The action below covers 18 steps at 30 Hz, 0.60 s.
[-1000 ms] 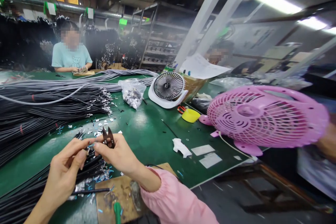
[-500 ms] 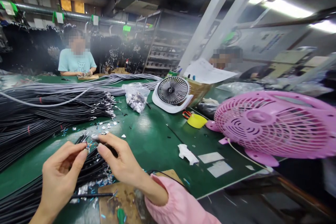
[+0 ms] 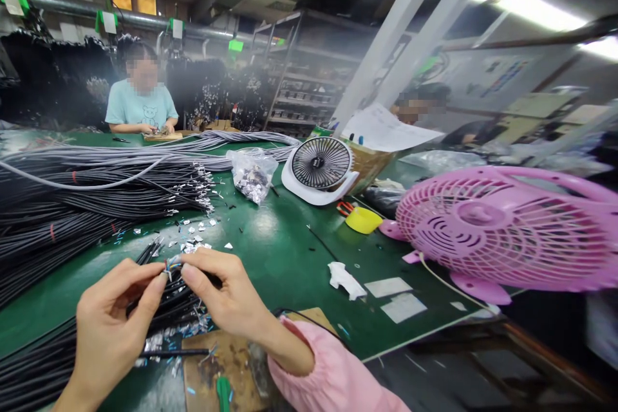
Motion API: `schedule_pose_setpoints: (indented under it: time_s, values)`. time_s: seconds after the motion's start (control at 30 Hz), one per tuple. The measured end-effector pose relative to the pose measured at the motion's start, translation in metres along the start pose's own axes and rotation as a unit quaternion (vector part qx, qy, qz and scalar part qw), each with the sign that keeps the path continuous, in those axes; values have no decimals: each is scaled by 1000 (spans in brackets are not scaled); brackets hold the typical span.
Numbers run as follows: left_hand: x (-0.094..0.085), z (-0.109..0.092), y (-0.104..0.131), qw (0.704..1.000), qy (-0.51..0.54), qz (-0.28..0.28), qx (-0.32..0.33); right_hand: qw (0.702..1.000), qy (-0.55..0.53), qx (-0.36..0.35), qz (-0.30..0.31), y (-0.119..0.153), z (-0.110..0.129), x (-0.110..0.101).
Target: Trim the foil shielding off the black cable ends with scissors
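Thin coloured wires [image 3: 172, 263] show between the fingertips of both hands. My left hand [image 3: 116, 315] pinches them from the left with thumb and forefinger. From the right, my right hand [image 3: 224, 286], below a pink sleeve, grips the other side of the wires with thumb and forefinger. Black cables [image 3: 43, 360] run beneath and beside the hands, their cut ends close to the fingers. Below the hands, one black cable [image 3: 176, 353] with bared wires reaches onto a worn wooden board [image 3: 207, 376], where a green-handled tool [image 3: 223, 393] lies.
Bundled black cables [image 3: 96, 190] and grey cables [image 3: 217, 141] lie at left on the green table [image 3: 270, 257]. Beyond are a plastic bag [image 3: 252, 177], a white fan [image 3: 321, 164], yellow tape [image 3: 363, 221] and a pink fan [image 3: 483, 225]. A person [image 3: 142, 103] sits across the table.
The right fingertips have moved closer to the left ones, now both on the wires. A silvery scrap that was by the right fingertips no longer shows there. The view has shifted slightly.
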<state>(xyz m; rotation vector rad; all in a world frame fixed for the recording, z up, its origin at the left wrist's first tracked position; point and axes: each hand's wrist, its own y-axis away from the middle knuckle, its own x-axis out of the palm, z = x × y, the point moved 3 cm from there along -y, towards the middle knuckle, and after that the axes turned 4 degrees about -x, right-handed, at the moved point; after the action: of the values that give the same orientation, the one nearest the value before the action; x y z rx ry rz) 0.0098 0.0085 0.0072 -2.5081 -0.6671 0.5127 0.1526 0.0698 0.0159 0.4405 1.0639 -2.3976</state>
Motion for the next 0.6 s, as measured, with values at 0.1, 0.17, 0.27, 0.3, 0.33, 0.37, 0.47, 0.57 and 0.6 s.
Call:
schedule_pose_setpoints:
  time_s: [0.1, 0.17, 0.27, 0.3, 0.33, 0.37, 0.47, 0.57, 0.6]
  values:
    - [0, 1, 2, 1000, -13, 0, 19, 1000, 5, 9, 5, 0, 0, -1]
    - [0, 1, 3, 999, -25, -2, 28, 1000, 15, 19, 10, -1, 0, -1]
    - [-1, 3, 5, 998, -49, -5, 45, 1000, 22, 17, 15, -1, 0, -1]
    - [-1, 4, 6, 997, -58, -5, 51, 999, 22, 17, 15, -1, 0, -1]
    - [-1, 5, 7, 996, -69, -7, 58, 999, 22, 20, 15, -1, 0, -1]
    - [-1, 5, 8, 995, -81, -10, 64, 999, 21, 26, 13, -1, 0, -1]
    - [1, 5, 11, 989, -120, -24, 85, 999, 16, 40, 12, -1, -2, -1]
    - [2, 2, 13, 984, -134, -36, 113, 999, 1, 39, 12, -1, -2, 0]
    - [3, 2, 13, 983, -135, -38, 118, 999, -3, 40, 9, -1, -3, 0]
